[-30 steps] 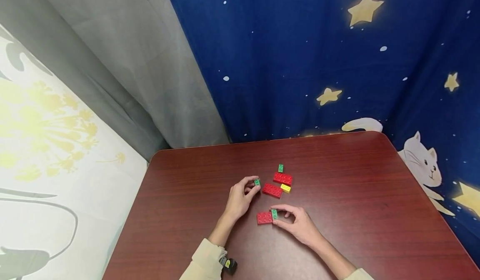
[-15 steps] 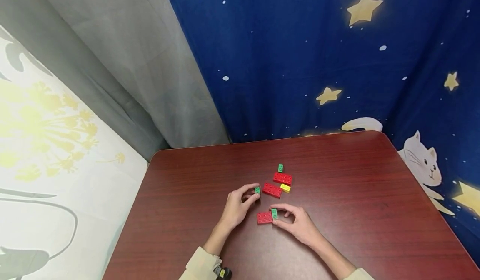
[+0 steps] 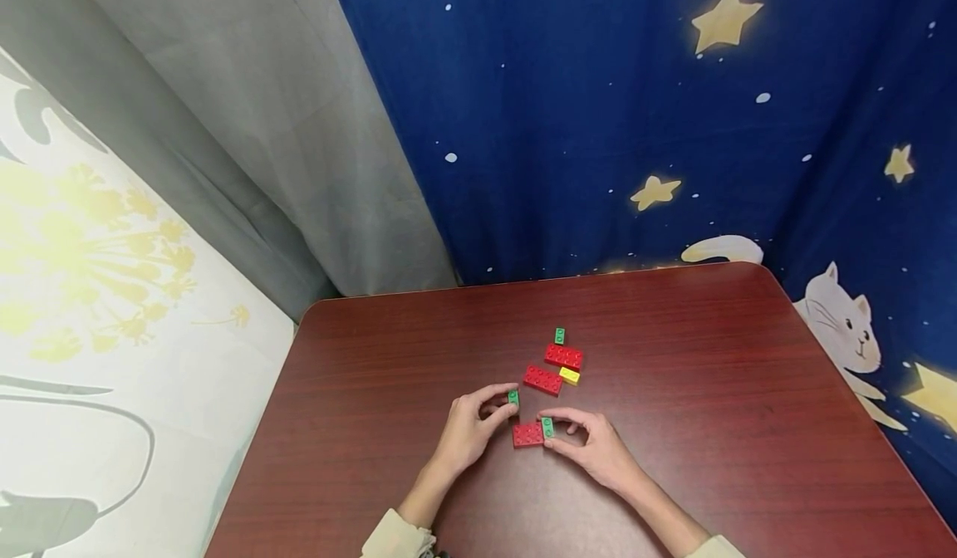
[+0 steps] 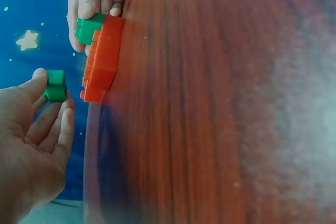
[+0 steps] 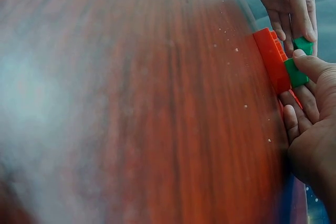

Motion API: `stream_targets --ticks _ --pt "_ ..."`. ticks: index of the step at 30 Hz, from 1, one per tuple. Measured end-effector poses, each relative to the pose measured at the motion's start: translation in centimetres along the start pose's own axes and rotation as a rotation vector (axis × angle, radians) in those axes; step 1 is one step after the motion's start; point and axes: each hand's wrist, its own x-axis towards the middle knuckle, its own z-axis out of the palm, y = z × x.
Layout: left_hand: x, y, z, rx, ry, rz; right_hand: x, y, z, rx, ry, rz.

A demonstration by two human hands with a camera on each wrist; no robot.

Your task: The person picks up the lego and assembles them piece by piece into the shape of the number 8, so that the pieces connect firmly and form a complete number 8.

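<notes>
My left hand [image 3: 469, 429] pinches a small green toy brick [image 3: 512, 397] between thumb and fingers; in the left wrist view that brick [image 4: 55, 85] is held up off the table, apart from the red brick. A red toy brick [image 3: 527, 435] lies on the table just below and right of the left hand. On its right end sits a second green brick [image 3: 548, 428], which my right hand [image 3: 598, 450] pinches between thumb and fingers. The right wrist view shows this green brick [image 5: 296, 73] on top of the red brick's [image 5: 272, 60] end.
Beyond the hands lie two red bricks, a nearer one [image 3: 542, 379] and a farther one [image 3: 564, 355], with a yellow brick [image 3: 569, 375] beside them. Another green brick [image 3: 559, 335] lies farthest back. The brown table [image 3: 359, 392] ends at curtains [image 3: 568, 126].
My left hand has moved toward me with its green brick, coming closer to the nearest red brick. The right hand stays in place on the other green brick.
</notes>
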Motion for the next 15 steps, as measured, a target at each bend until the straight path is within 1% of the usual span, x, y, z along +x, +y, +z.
stream_targets --ticks 9,15 --pt "-0.9 -0.2 0.1 -0.025 -0.03 -0.001 0.0 0.1 0.0 0.0 0.005 -0.009" --pt "-1.3 0.0 0.1 -0.019 -0.046 -0.004 0.0 0.1 0.1 0.003 0.007 -0.001"
